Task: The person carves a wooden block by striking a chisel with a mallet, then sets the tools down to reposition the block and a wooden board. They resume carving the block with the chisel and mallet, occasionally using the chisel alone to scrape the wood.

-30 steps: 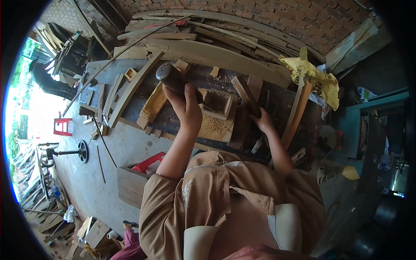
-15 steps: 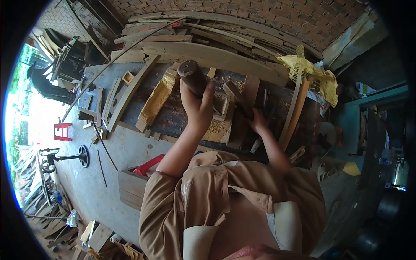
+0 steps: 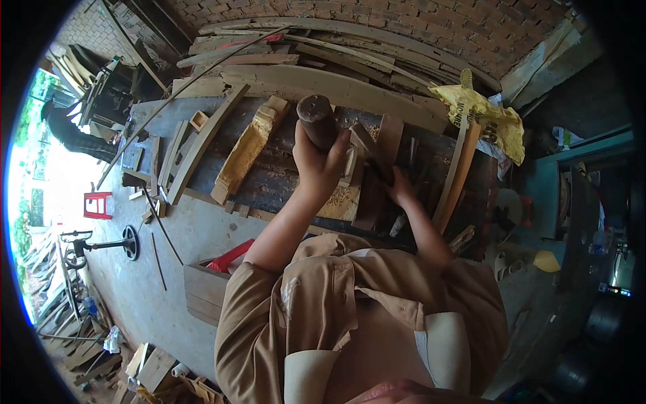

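Observation:
My left hand (image 3: 317, 161) is closed around a thick, round wooden mallet (image 3: 316, 111), its dark end facing up. Lower and to the right, my right hand (image 3: 402, 188) grips a wooden-handled chisel (image 3: 367, 145). The handle slants up to the left, and its blade is out of sight. Between the hands lies a hollowed wooden block (image 3: 348, 165), partly covered by my left hand. A dark board (image 3: 369, 205) lies under the chisel. Left of the mallet rests a long yellowish carved piece of wood (image 3: 245, 151).
The dark workbench (image 3: 195, 165) carries wood chips (image 3: 338, 202), a curved plank (image 3: 208, 145) and a long wooden bar (image 3: 459, 178). A yellow sack (image 3: 481, 114) sits at the right corner. Stacked boards (image 3: 323, 81) line the brick wall. A red stool (image 3: 98, 205) stands left.
My left hand has moved right with the mallet, nearer the chisel handle, and now covers more of the hollowed block. My right hand has barely moved.

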